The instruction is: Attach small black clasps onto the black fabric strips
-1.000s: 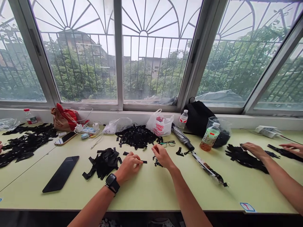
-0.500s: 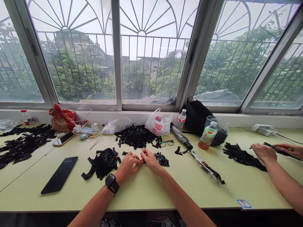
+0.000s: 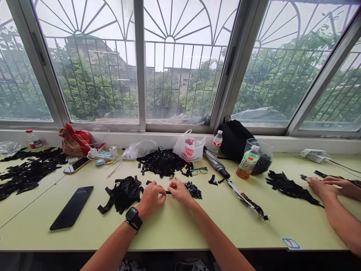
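Observation:
My left hand (image 3: 150,198) and my right hand (image 3: 179,191) meet on the pale green table (image 3: 84,237), pinching a short black strip (image 3: 168,192) between them. A black smartwatch (image 3: 134,217) sits on my left wrist. Just left of that hand lies a heap of black ribbon-like strips (image 3: 122,194). Beside my right hand is a small pile of tiny black pieces (image 3: 193,190). A larger black heap (image 3: 162,163) lies farther ahead. At the right, a co-worker's hands (image 3: 328,186) work over black strips (image 3: 290,187).
A black smartphone (image 3: 72,202) lies left of my hands. Glasses (image 3: 199,171), a folded umbrella (image 3: 217,164), a tea bottle (image 3: 248,162), plastic bags (image 3: 188,146) and a black backpack (image 3: 234,138) stand along the barred windows (image 3: 180,64). More black strips (image 3: 28,173) cover the far left.
My hands have come together around the strip since a second ago, with my right hand moving left. The co-worker's hands have shifted right, and the view has tilted slightly.

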Demonstrator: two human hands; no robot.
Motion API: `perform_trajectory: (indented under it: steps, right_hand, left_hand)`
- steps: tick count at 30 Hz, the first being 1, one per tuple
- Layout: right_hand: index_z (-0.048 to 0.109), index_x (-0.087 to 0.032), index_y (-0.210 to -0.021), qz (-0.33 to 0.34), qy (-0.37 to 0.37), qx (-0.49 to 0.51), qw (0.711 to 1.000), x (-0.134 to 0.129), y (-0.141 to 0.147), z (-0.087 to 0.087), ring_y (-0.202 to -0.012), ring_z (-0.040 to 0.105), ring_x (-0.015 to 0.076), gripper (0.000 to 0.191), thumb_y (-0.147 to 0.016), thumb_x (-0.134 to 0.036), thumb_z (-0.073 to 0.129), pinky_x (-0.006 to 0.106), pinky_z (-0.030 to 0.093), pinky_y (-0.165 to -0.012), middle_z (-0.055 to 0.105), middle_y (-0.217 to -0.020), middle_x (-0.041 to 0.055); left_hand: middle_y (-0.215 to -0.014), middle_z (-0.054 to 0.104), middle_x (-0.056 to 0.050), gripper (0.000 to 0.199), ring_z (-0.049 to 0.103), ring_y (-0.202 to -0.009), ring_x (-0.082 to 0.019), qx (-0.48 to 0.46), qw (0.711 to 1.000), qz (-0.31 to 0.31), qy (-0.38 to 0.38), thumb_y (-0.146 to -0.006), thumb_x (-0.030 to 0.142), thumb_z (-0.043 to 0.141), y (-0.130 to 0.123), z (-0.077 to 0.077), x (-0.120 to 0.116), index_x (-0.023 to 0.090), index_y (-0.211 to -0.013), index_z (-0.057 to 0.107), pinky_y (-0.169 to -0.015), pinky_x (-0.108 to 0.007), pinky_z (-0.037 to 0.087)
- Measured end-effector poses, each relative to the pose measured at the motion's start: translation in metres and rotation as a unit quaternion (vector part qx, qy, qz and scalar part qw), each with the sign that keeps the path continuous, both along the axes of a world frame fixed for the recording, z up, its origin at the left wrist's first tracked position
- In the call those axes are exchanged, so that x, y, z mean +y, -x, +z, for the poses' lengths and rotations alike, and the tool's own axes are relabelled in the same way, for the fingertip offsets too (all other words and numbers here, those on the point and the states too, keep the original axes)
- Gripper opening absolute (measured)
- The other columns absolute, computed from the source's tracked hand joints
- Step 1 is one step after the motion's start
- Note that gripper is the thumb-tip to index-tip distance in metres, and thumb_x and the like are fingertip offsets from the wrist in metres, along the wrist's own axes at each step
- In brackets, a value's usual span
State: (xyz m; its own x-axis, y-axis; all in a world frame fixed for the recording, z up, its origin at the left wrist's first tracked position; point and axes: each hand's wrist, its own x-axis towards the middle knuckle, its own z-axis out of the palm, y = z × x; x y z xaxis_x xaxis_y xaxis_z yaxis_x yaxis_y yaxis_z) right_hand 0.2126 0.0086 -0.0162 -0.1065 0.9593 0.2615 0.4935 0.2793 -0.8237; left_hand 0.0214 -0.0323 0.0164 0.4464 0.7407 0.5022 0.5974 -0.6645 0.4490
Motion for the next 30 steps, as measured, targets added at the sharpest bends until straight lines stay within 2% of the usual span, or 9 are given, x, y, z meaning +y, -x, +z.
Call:
perform_trajectory:
  steps: [8, 12, 16, 22, 30]
  right_hand:
    - [0.062, -0.017, -0.066, 0.016, 0.004, -0.013, 1.000, 0.000, -0.007, 0.005, -0.077, 0.059, 0.0171, 0.008, -0.072, -0.020, 0.067, 0.027, 0.046, -0.068, 0.060, -0.086, 0.0037]
    - [0.063, -0.018, -0.073, 0.031, 0.046, 0.022, 0.998, -0.004, -0.008, 0.009, -0.069, 0.057, 0.0157, 0.009, -0.072, -0.023, 0.070, 0.025, 0.042, -0.059, 0.060, -0.078, 0.0016]
    - [0.062, -0.019, -0.083, 0.065, 0.094, 0.078, 0.990, -0.007, -0.008, 0.016, -0.061, 0.054, 0.0137, 0.019, -0.071, -0.027, 0.074, 0.023, 0.038, -0.055, 0.058, -0.067, -0.0023]
    - [0.061, -0.019, -0.077, 0.095, 0.108, 0.080, 0.986, -0.006, -0.009, 0.021, -0.060, 0.053, 0.0137, 0.022, -0.069, -0.033, 0.076, 0.023, 0.035, -0.054, 0.058, -0.066, -0.0011]
    - [0.062, -0.018, -0.072, 0.126, 0.150, 0.089, 0.977, 0.002, -0.014, 0.019, -0.054, 0.047, 0.0109, 0.025, -0.065, -0.034, 0.080, 0.022, 0.031, -0.053, 0.056, -0.058, -0.0033]
  left_hand:
    - [-0.081, 0.077, -0.004, 0.024, 0.055, -0.078, -0.023, -0.010, 1.000, 0.005, 0.001, -0.076, 0.009, 0.061, -0.001, 0.000, 0.000, 0.025, -0.078, 0.079, -0.074, -0.036, 0.044]
    - [-0.079, 0.076, -0.004, 0.024, 0.055, -0.078, -0.023, -0.018, 1.000, 0.006, -0.004, -0.079, 0.010, 0.061, -0.001, 0.000, -0.001, 0.026, -0.078, 0.079, -0.073, -0.036, 0.044]
    - [-0.080, 0.076, -0.004, 0.024, 0.055, -0.079, -0.024, -0.011, 1.000, 0.007, -0.003, -0.078, 0.010, 0.061, -0.001, 0.000, -0.001, 0.026, -0.080, 0.080, -0.074, -0.036, 0.044]
    - [-0.082, 0.076, -0.003, 0.023, 0.055, -0.079, -0.023, -0.006, 1.000, 0.007, 0.000, -0.077, 0.009, 0.061, -0.001, -0.001, 0.000, 0.025, -0.078, 0.078, -0.074, -0.036, 0.043]
    - [-0.082, 0.075, -0.003, 0.023, 0.056, -0.081, -0.023, -0.008, 1.000, 0.006, -0.001, -0.077, 0.008, 0.061, -0.001, -0.003, 0.001, 0.025, -0.081, 0.077, -0.075, -0.035, 0.044]
